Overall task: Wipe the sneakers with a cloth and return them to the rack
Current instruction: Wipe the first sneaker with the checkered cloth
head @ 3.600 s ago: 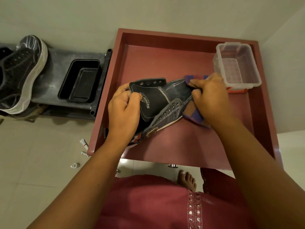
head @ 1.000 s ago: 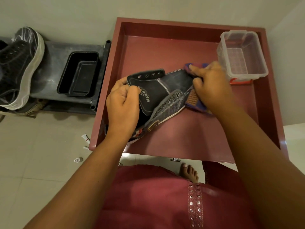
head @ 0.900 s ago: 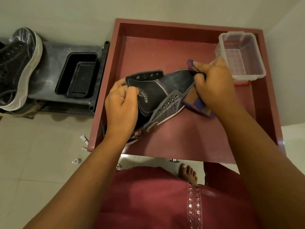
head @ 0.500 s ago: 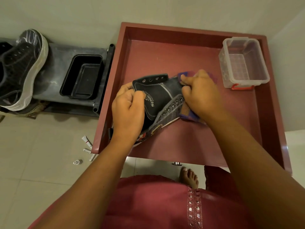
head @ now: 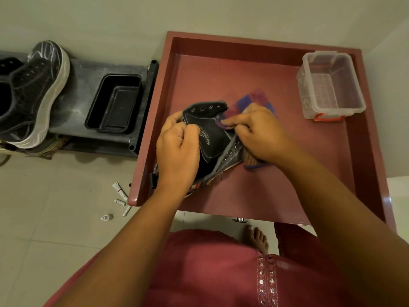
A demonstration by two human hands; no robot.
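Observation:
A black sneaker (head: 210, 138) lies on its side on the maroon tray-topped table (head: 254, 187). My left hand (head: 177, 151) grips its heel end, fingers curled over the upper. My right hand (head: 259, 134) holds a purple and red checked cloth (head: 254, 100) and presses it against the sneaker's top edge near the tongue. Part of the cloth sticks out under my right wrist. A second dark sneaker (head: 33, 94) with a white sole stands on the grey rack (head: 84, 85) at the left.
A clear plastic box (head: 329, 85) stands at the table's back right. A black tray (head: 115, 103) sits on the rack. Small tubes and a little bottle (head: 119, 202) lie on the tiled floor by the table's left corner. My bare foot (head: 257, 238) is below the table's front edge.
My right hand has slid the cloth leftward along the sneaker toward the tongue. My left hand keeps its grip on the heel end.

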